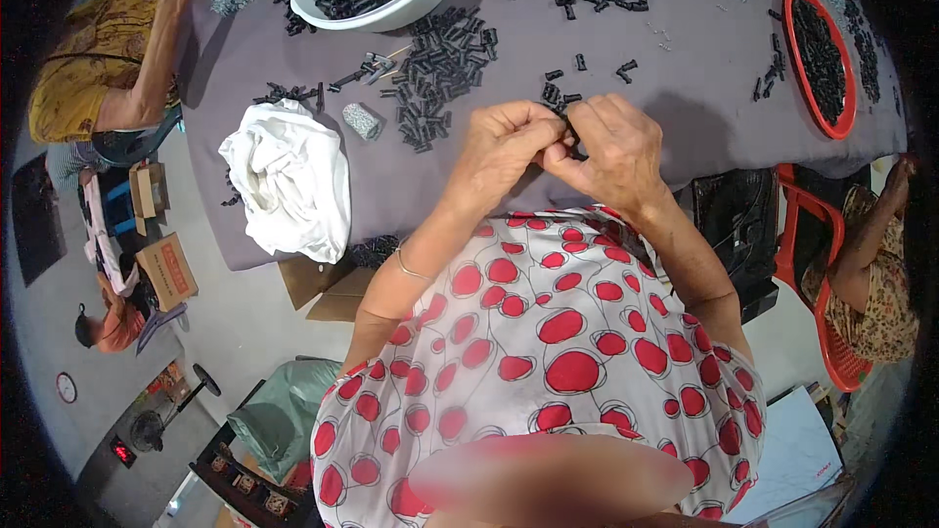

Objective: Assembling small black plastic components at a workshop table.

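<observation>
A black piece (576,150) (mostly hidden) is gripped by the curled fingers of the left hand (507,151) and right hand (616,149), over the near side of the desk (714,49).

The small black fittings (440,68) look like plastic with a faint sheen; the white basin (419,8) and red tray (836,129) seem smooth, glossy plastic. The surface (391,186) looks like matt grey cloth, the white bundle (293,176) creased fabric.

Workshop, with heaps of black parts (442,61)
</observation>
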